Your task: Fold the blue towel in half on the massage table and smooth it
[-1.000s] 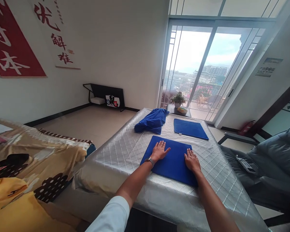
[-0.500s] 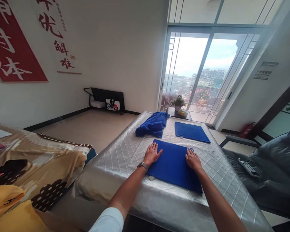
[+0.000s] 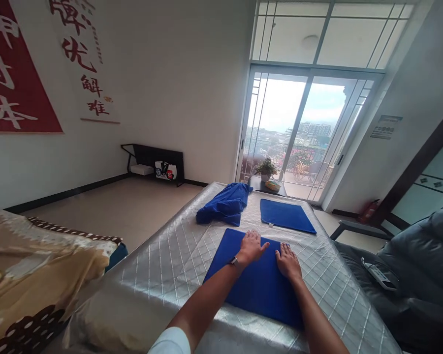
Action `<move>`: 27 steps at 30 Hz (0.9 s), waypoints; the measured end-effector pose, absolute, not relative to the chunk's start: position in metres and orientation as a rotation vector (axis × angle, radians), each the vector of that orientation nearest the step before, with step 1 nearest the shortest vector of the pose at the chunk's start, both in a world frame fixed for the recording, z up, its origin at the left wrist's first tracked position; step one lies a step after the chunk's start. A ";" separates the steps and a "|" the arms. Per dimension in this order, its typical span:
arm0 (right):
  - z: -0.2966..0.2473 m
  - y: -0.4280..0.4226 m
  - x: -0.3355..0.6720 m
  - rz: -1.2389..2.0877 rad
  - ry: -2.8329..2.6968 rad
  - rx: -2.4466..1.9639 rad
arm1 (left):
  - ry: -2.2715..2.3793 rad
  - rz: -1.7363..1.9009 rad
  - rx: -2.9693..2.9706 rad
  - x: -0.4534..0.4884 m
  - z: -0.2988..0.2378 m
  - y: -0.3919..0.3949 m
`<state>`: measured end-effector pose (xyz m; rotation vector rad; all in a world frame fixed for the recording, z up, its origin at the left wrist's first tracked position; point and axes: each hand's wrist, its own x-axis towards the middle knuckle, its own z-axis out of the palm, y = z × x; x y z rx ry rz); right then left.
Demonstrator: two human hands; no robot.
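A blue cloth (image 3: 260, 297), folded into a flat rectangle, lies on the silver quilted cover (image 3: 162, 268) of a table or bed in front of me. My left hand (image 3: 251, 247) rests flat on its far part, near the middle, fingers stretched out and thumb apart. Close by, my right hand (image 3: 289, 261) lies flat along the cloth's right side, also open. Neither hand grips anything. Beyond them is a second flat folded blue cloth (image 3: 288, 215), and to its left a crumpled blue cloth (image 3: 224, 204).
A grey armchair (image 3: 417, 255) with a remote-like device (image 3: 379, 274) on it stands at the right. At the left is a bed with a patterned blanket (image 3: 55, 260). A potted plant (image 3: 266, 168) sits on a small table before the sliding glass door (image 3: 273, 103).
My left hand has moved right, from the cloth's left edge onto its middle. My right hand stays near the right edge. The view has tilted up and turned slightly right.
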<state>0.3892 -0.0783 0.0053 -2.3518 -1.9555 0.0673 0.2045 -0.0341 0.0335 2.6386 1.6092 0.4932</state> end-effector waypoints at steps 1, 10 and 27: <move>0.005 -0.079 0.390 0.065 -1.964 -2.350 | 1.508 0.529 2.678 0.225 0.032 -0.036; 0.008 -0.083 0.389 0.038 -1.999 -2.337 | 1.532 0.553 2.511 0.257 -0.001 -0.042; 0.011 -0.081 0.387 0.067 -1.937 -2.364 | 2.051 0.462 2.318 0.102 0.003 -0.012</move>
